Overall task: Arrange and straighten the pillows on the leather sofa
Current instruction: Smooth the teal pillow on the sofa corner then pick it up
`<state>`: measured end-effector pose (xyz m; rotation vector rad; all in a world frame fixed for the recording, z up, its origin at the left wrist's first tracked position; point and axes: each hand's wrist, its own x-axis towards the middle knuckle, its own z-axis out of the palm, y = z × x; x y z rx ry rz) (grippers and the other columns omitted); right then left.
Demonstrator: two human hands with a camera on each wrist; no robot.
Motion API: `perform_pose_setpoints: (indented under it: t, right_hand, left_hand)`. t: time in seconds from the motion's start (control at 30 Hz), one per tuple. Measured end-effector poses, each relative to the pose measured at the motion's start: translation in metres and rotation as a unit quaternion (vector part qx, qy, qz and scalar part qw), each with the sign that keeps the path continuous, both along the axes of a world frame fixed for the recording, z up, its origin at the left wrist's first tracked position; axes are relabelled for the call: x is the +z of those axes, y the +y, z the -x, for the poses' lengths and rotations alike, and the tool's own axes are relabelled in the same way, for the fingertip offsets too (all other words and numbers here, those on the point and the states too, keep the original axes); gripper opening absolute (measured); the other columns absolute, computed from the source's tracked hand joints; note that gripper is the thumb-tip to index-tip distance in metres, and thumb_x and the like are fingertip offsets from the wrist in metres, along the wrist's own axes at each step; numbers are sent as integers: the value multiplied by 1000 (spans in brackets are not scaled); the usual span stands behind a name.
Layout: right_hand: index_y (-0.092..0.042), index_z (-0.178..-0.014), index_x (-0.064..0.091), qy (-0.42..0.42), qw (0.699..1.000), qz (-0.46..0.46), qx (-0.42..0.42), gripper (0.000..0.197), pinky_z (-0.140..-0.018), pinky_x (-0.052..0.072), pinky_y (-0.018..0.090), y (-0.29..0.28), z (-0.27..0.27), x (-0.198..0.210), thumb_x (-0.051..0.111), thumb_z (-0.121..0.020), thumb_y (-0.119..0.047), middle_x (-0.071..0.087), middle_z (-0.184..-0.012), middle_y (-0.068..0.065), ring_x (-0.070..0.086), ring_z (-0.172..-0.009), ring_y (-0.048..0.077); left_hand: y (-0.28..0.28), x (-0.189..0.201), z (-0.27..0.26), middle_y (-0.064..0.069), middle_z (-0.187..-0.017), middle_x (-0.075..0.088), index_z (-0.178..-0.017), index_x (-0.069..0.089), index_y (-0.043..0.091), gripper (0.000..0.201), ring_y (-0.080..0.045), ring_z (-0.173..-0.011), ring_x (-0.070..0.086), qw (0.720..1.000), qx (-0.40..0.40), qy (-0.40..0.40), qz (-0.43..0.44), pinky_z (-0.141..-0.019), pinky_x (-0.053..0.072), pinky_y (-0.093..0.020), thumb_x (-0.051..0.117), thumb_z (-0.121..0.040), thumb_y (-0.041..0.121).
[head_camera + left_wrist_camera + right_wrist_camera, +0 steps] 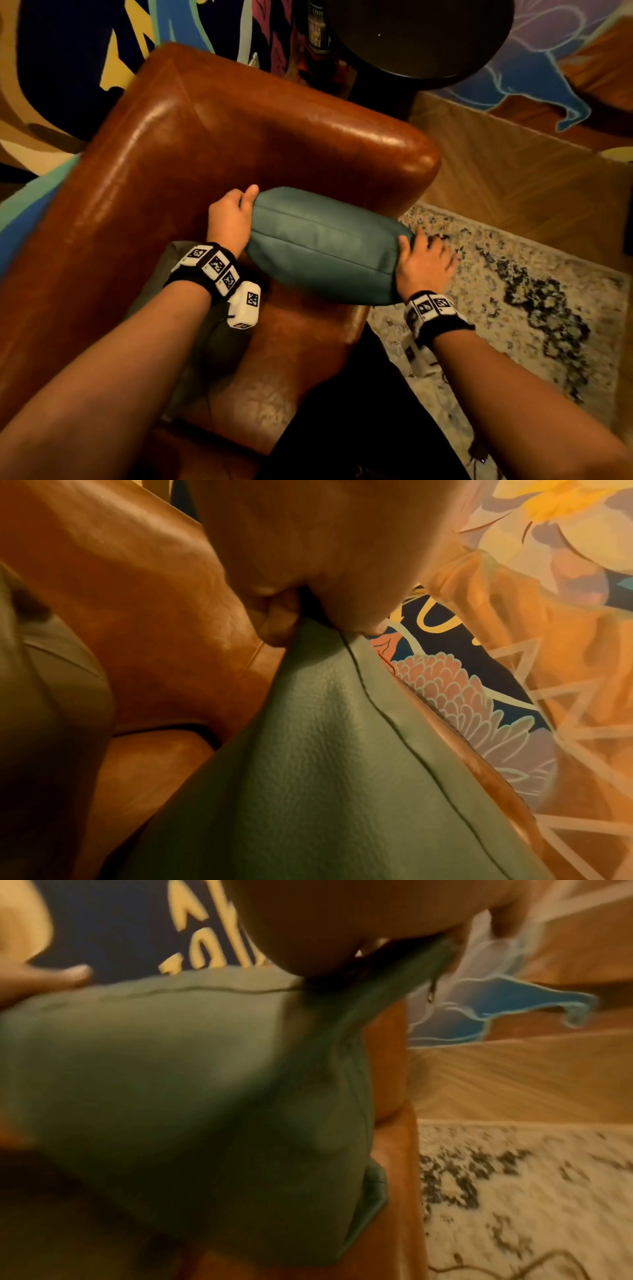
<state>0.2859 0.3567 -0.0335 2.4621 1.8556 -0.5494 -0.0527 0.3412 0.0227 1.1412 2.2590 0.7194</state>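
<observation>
Fingers [274, 620] and thumb of left hand [230, 219] pinched one end of plump teal leather pillow [322, 245]; right hand [423, 262] clasped the other, above brown leather sofa [191, 144] corner.

The right wrist view is motion-blurred, so the teal pillow [192, 1096] shows no clear seam there, while in the head view the right hand's [424, 260] fingers [442, 245] blur behind the pillow's end and a grey pillow [161, 291] lies mostly hidden under the left forearm.
</observation>
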Motion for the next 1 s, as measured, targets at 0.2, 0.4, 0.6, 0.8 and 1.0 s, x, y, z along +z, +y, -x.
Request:
perform_pose_setpoints:
  t: [0.2,0.4,0.6,0.8,1.0]
  right_hand:
    - [-7,-96,64,280,943,-91,-154,46,-83,47,41,-2,-33,33,35,-106,-41,68,-98,18,63,-96,35]
    - [-12,-105,72,500,853,49,-144,45,-94,54,43,22,1,117,47,-100,-49,76,-104,9,71,-102,25]
    - [-4,-96,64,522,839,155,-7,35,-68,56,32,71,152,154,48,-102,-35,70,-92,16,69,-77,21]
    - [-10,-84,48,513,768,379,-52,24,-39,54,28,83,265,107,41,-106,-18,49,-73,11,54,-61,23]
    - [-21,-85,61,234,878,260,327,13,-59,47,30,161,212,27,55,-96,-23,59,-76,0,58,-72,24]
  left_hand:
    - [5,17,4,-11,-69,60,-74,59,2,52,-27,-70,54,999,-27,2,-23,-65,35,-36,48,-102,45]
    - [23,17,50,-18,-88,71,-89,71,7,41,-35,-86,65,999,39,-28,7,-71,45,-37,60,-96,45]
    - [0,24,63,-9,-119,61,-127,56,17,30,-24,-89,65,981,66,-182,3,-66,56,-37,50,-103,34]
    - [-60,-1,-8,3,-129,56,-128,45,35,28,-20,-118,58,933,130,-333,34,-84,57,-48,46,-102,44]
    - [-92,-72,-21,-4,-165,20,-159,1,30,110,-20,-149,28,923,257,-285,-3,-120,31,-51,67,-76,60]
